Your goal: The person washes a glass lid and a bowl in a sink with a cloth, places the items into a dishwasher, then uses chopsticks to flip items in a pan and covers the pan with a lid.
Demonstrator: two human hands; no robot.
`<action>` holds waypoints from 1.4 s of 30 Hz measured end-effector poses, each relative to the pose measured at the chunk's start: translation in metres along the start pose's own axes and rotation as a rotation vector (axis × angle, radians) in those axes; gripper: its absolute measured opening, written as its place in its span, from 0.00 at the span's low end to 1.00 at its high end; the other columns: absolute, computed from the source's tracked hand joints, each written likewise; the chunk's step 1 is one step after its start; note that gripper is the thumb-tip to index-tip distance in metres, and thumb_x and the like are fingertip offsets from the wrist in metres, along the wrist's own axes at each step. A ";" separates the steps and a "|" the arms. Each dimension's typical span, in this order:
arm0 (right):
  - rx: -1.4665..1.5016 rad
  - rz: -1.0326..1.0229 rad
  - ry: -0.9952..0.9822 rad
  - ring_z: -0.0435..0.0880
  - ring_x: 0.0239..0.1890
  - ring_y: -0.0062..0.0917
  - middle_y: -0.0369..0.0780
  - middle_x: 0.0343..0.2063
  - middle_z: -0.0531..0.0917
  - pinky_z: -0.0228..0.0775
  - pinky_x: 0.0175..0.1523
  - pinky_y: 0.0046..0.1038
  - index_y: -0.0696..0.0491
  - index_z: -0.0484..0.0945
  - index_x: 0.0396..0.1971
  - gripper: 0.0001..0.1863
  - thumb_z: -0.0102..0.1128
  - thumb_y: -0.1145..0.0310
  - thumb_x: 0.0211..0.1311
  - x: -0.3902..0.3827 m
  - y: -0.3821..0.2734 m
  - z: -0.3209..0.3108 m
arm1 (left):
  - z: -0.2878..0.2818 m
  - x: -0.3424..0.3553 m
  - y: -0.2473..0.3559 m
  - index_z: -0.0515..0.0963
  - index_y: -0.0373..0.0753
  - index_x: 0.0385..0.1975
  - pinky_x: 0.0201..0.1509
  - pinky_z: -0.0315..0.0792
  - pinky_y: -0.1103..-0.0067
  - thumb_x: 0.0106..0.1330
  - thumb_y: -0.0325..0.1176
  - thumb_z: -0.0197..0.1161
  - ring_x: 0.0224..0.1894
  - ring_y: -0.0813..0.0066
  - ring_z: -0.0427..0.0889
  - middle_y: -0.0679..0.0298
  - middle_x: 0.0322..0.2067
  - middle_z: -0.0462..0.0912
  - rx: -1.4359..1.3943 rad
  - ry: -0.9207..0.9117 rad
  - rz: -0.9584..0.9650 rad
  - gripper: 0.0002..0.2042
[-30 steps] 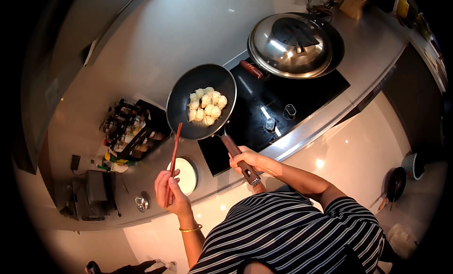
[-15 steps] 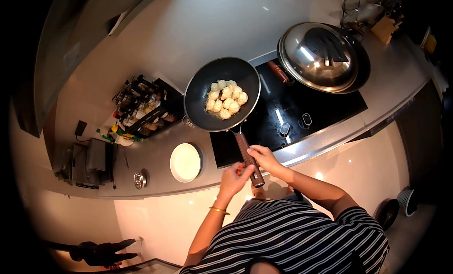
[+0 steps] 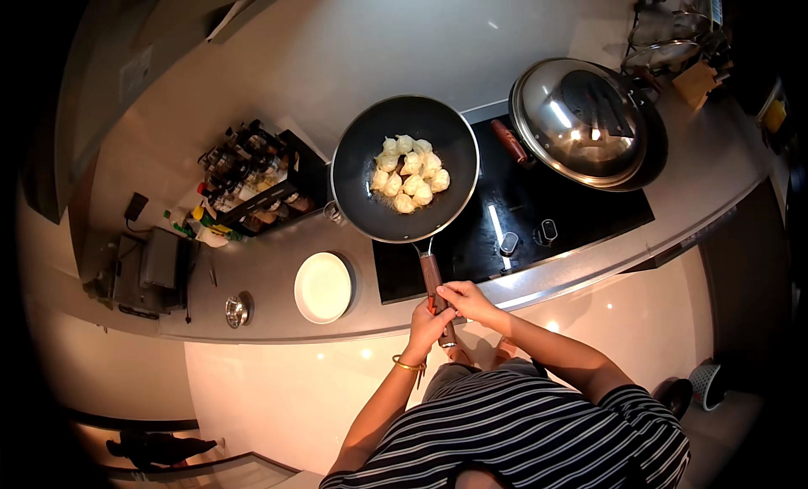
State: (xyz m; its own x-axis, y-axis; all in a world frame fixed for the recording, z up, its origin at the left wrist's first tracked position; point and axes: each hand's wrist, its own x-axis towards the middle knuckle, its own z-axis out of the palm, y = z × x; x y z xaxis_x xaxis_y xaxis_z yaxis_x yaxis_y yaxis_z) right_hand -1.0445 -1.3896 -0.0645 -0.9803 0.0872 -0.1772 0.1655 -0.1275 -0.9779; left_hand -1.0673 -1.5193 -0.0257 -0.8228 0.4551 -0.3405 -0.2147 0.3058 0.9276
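A deep black frying pan is over the left part of the hob, with several pale pleated dumplings clustered in its middle. Its brown wood-look handle points toward me. My left hand is closed round the handle's lower part from the left. From the right, my right hand grips the same handle slightly higher, its fingertips meeting the left hand's. A small red bit shows at the left fingers; I cannot make out what it is. Left of the handle, a round white dish sits on the counter.
Right of the pan stands a wok under a domed steel lid on the black glass hob. A small metal bowl and a rack of seasoning bottles are on the left counter. A knife block stands far right.
My left hand, blurred beside the handle before, has closed round it. My right hand stays on the handle. The whole view has shifted slightly.
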 end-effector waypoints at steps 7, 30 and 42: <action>-0.058 0.065 0.013 0.69 0.17 0.13 0.31 0.15 0.73 0.62 0.22 0.17 0.56 0.79 0.29 0.20 0.50 0.53 0.63 0.001 0.014 0.005 | -0.003 0.009 -0.042 0.74 0.33 0.29 0.29 0.68 0.82 0.50 0.33 0.63 0.24 0.82 0.73 0.68 0.21 0.77 0.034 0.061 0.072 0.11; 0.285 0.067 -0.044 0.72 0.21 0.15 0.33 0.20 0.76 0.63 0.25 0.18 0.56 0.74 0.24 0.12 0.55 0.63 0.58 0.007 -0.028 0.026 | -0.019 -0.004 0.005 0.75 0.31 0.28 0.29 0.68 0.80 0.54 0.37 0.61 0.24 0.77 0.75 0.63 0.22 0.79 0.198 0.086 0.109 0.13; 0.336 0.185 -0.059 0.71 0.27 0.13 0.32 0.25 0.74 0.64 0.29 0.17 0.53 0.72 0.34 0.11 0.58 0.63 0.56 -0.012 -0.043 0.015 | -0.126 -0.045 0.217 0.74 0.30 0.21 0.21 0.61 0.80 0.68 0.41 0.44 0.18 0.77 0.69 0.63 0.17 0.73 0.562 0.427 1.026 0.21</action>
State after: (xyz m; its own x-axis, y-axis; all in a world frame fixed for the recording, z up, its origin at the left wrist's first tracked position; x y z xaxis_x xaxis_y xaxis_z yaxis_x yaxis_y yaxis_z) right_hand -1.0414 -1.3999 -0.0186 -0.9432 -0.0233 -0.3314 0.3054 -0.4535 -0.8373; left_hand -1.1433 -1.5782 0.2104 -0.6053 0.4195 0.6765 0.7959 0.3328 0.5057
